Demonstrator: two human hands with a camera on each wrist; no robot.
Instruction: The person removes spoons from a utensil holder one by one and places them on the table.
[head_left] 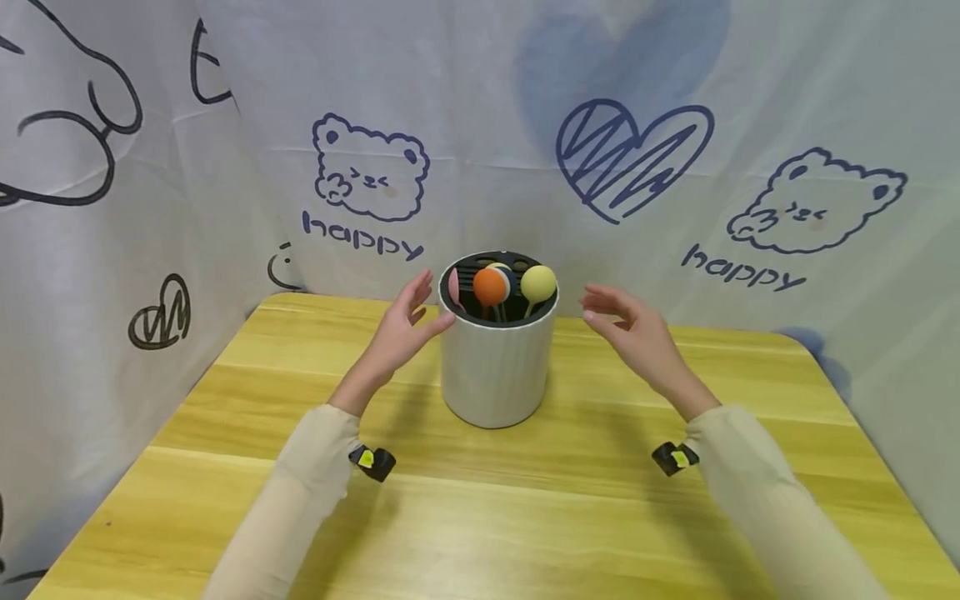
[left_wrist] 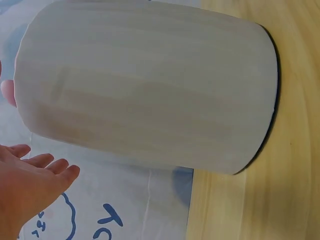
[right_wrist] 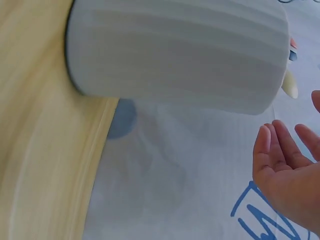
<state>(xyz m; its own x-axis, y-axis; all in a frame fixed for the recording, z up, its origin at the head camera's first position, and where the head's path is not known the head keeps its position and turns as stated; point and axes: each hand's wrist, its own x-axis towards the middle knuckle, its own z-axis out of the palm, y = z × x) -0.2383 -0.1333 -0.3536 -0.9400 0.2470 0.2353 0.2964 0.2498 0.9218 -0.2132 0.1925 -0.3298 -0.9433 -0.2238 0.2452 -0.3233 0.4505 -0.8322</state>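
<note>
A white ribbed cylindrical holder (head_left: pixel 495 375) with a black slotted top stands upright near the table's back edge. Out of its top poke several round heads on thin sticks: an orange ball (head_left: pixel 491 286), a pale yellow ball (head_left: pixel 538 284) and a pink piece (head_left: pixel 453 286) among them. My left hand (head_left: pixel 402 329) is at the holder's left side, thumb near the rim, fingers spread loosely and holding nothing. On the other side my right hand (head_left: pixel 633 333) hovers with a gap to the holder, its fingers gently bent around nothing. Both wrist views show the holder's wall beside the fingers.
The holder stands on a yellow wood-grain table (head_left: pixel 480 517). White cloth (head_left: pixel 495 100) printed with bears, hearts and the word "happy" hangs right behind the table and along its sides. Each sleeve carries a small black wrist device (head_left: pixel 372 462).
</note>
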